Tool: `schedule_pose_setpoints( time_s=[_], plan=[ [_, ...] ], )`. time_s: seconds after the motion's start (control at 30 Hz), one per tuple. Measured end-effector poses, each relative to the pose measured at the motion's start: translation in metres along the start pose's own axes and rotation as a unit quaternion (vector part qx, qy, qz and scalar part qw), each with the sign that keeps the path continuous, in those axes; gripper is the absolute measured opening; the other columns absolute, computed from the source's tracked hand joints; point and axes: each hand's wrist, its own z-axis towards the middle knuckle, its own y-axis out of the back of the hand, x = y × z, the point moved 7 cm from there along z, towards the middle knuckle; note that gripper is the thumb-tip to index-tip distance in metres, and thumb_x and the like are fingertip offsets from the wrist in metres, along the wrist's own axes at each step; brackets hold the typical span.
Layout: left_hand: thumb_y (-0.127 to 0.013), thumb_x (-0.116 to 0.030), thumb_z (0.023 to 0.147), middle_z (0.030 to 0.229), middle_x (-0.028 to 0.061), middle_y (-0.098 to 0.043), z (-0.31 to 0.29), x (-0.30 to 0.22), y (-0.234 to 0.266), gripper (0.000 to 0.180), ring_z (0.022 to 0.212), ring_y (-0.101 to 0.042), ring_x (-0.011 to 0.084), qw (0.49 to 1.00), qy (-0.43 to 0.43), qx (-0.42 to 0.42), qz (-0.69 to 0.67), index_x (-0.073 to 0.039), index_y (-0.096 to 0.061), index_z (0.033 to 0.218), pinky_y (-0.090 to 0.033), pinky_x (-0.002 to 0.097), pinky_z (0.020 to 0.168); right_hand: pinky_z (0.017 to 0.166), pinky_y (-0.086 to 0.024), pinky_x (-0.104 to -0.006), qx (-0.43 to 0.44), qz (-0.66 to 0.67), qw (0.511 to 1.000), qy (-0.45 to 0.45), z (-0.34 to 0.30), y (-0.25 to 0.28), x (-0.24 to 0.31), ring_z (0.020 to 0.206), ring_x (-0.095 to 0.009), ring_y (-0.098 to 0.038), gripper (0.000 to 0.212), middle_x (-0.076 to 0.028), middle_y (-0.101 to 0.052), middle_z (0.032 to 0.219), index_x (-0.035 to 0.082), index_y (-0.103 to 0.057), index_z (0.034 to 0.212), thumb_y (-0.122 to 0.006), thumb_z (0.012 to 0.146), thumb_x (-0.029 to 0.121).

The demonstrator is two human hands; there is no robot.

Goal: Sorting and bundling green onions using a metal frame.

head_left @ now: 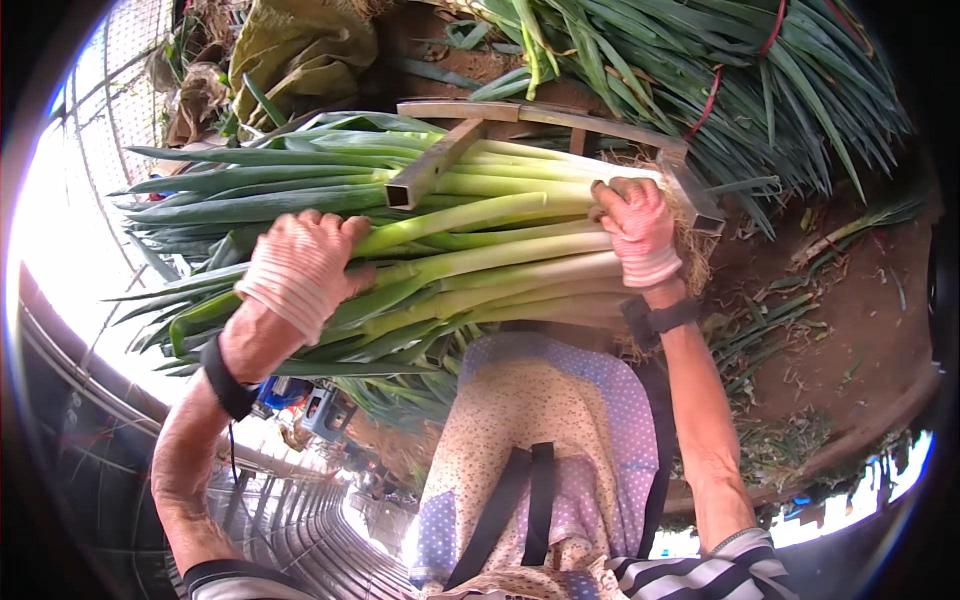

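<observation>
Left hand (300, 268) grip: gloved fingers curled over the green leaf end of a thick bundle of long leeks (470, 250); right hand (638, 232) grip closed on its white stalk end. Bundle lies horizontal across the chest, leaves left, roots right, inside a rusty square-tube metal frame (440, 160). Forearms raised from below; more tied green leek bunches (700, 70) piled behind.

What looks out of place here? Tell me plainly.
Loose green leaf trimmings lie scattered over the brown dirt ground, right of the bundle of long green-and-white leeks. The bundle itself lies neatly aligned under the left hand and right hand.
</observation>
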Motion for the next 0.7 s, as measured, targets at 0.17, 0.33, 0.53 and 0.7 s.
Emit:
schedule_pose_setpoints(
  time_s=[0.17, 0.33, 0.53, 0.7],
  plan=[
    [-0.074, -0.036, 0.079, 0.089, 0.0081, -0.065, -0.016, -0.003, 0.018, 0.038, 0.086, -0.065, 0.0279, 0.992, -0.014, -0.126, 0.020, -0.013, -0.063, 0.107, -0.054, 0.0421, 0.073, 0.076, -0.052, -0.0414, 0.030, 0.013, 0.999, -0.027, -0.003, -0.005, -0.005, 0.091, -0.027, -0.056, 0.040, -0.004, -0.061, 0.091, 0.017, -0.066, 0.103, -0.073, 0.064, 0.013],
    [-0.072, -0.032, 0.081, 0.094, 0.0067, -0.064, 0.015, 0.022, -0.002, 0.038, 0.090, -0.061, 0.0279, 0.997, -0.009, -0.082, -0.008, -0.017, -0.062, 0.114, -0.052, 0.0414, 0.078, 0.076, -0.052, -0.0414, 0.032, 0.031, 0.999, -0.024, -0.003, -0.005, -0.007, 0.090, -0.027, -0.058, 0.044, -0.004, -0.063, 0.093, 0.017, -0.068, 0.105, -0.076, 0.062, 0.014],
    [-0.074, -0.027, 0.077, 0.101, 0.0077, -0.061, 0.022, 0.018, 0.002, 0.037, 0.098, -0.059, 0.0285, 0.981, -0.047, -0.191, -0.002, -0.018, -0.065, 0.112, -0.052, 0.0424, 0.082, 0.075, -0.052, -0.0407, 0.011, 0.020, 1.000, -0.022, -0.009, -0.003, -0.007, 0.090, -0.027, -0.059, 0.044, -0.005, -0.064, 0.094, 0.016, -0.069, 0.105, -0.077, 0.061, 0.015],
    [-0.075, -0.024, 0.075, 0.109, 0.0081, -0.058, 0.034, 0.029, -0.011, 0.039, 0.105, -0.056, 0.0299, 0.976, -0.059, -0.205, -0.050, -0.018, -0.067, 0.113, -0.049, 0.0436, 0.091, 0.067, -0.052, -0.0423, 0.058, -0.002, 0.998, -0.019, 0.007, 0.000, 0.001, 0.082, -0.028, -0.059, 0.034, -0.005, -0.061, 0.086, 0.014, -0.068, 0.095, -0.074, 0.061, 0.014]
  ],
)
